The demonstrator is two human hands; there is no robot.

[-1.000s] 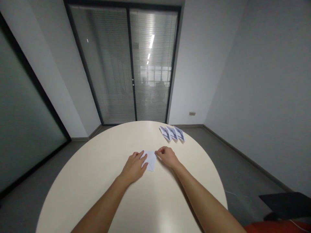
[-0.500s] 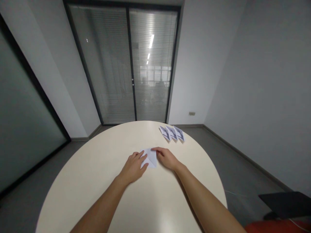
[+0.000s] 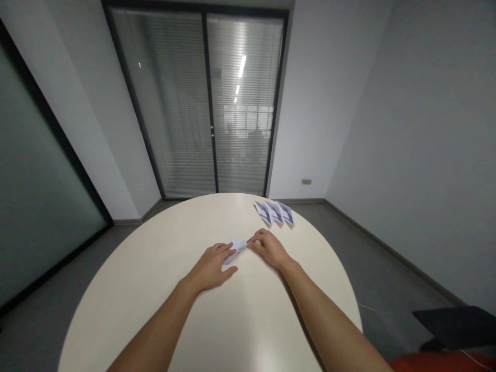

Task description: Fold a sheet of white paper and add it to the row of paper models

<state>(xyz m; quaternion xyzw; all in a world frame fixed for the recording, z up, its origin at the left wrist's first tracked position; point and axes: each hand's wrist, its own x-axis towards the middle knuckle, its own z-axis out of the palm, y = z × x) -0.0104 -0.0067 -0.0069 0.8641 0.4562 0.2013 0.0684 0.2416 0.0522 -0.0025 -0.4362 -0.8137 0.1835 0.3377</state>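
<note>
Evidently, the right hand [image 3: 273,251] pinched one corner of the paper [image 3: 238,246] between thumb and fingertips drawn together, while the left hand [image 3: 209,266], its fingers slightly spread and thumb apart, rested on the opposite side without gripping. Near the middle of the round table [image 3: 155,268], this one sheet had just changed from a flat, squarish outline to a narrower, roughly triangular one, suggesting a diagonal fold in progress; three folded pieces [image 3: 274,212] lay in a row toward the table's far right edge.
</note>
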